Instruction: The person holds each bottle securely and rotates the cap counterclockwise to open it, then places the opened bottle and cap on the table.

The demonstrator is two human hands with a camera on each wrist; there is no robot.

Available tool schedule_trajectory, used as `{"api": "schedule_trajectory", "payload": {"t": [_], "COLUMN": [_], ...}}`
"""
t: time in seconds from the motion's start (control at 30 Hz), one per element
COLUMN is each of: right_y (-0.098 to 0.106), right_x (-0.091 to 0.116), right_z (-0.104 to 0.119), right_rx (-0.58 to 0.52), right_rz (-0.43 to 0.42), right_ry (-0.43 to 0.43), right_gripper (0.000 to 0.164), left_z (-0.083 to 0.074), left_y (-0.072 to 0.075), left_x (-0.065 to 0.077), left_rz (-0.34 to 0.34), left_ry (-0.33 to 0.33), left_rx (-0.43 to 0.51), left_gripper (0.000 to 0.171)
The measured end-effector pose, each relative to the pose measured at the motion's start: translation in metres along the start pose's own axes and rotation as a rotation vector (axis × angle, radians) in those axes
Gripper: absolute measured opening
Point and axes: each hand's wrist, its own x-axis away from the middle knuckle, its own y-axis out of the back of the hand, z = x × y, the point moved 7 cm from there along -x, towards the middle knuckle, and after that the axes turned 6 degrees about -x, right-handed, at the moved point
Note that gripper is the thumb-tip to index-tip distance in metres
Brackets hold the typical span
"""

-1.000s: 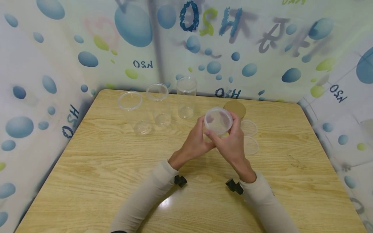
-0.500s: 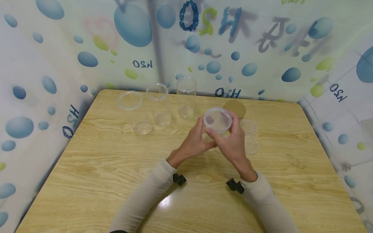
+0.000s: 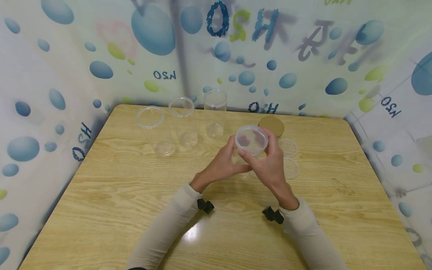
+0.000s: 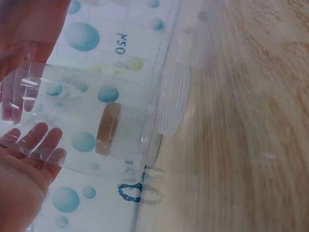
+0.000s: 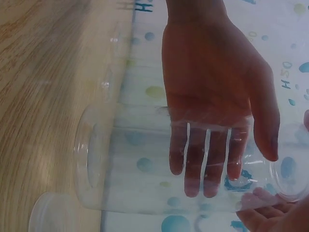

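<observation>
Both hands hold a tall clear plastic jar (image 5: pixel 145 159), its top tipped toward the head camera. A translucent round lid (image 3: pixel 251 140) covers its mouth. My left hand (image 3: pixel 221 163) grips the jar's side from the left; in the right wrist view its fingers (image 5: pixel 207 159) show through the clear wall, spread across the far side. At the top, my right hand (image 3: pixel 270 161) grips the lidded rim, thumb on the near edge and fingers around the far right side. The base of the jar is close over the wooden table (image 3: pixel 118 198).
Three open clear jars (image 3: pixel 164 140) (image 3: pixel 188 131) (image 3: pixel 216 112) stand at the back left. Behind the hands is a brown round lid (image 3: pixel 271 126); two clear round lids (image 3: pixel 288 148) (image 3: pixel 291 168) lie right of them. A patterned curtain (image 3: pixel 202 75) borders the table's back.
The left forearm has shifted slightly left. Both hands keep the same hold on the jar, which has barely moved.
</observation>
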Motion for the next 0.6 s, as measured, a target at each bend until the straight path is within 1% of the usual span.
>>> {"api": "schedule_trajectory", "payload": {"t": [0.2,0.37,0.6], "right_y": [0.0006,0.0003,-0.0005], "right_x": [-0.0005,-0.0009,-0.0012], "right_z": [0.0009,0.0019,0.0022], "right_rx": [-0.011,-0.011,-0.019], "right_rz": [0.030,0.053,0.072], "right_ry": [0.008,0.015,0.022], "right_gripper": [0.076,0.076,0.076], "left_z": [0.0009,0.0038,0.0044], "left_y": [0.0016,0.0030,0.0032], "left_x": [-0.0001,0.0006,0.0005], "left_rz": [0.041,0.060,0.076], "left_ry": [-0.007,0.005,0.008], "left_rx": [0.053,0.042,0.049], "left_gripper": [0.089,0.089,0.088]}}
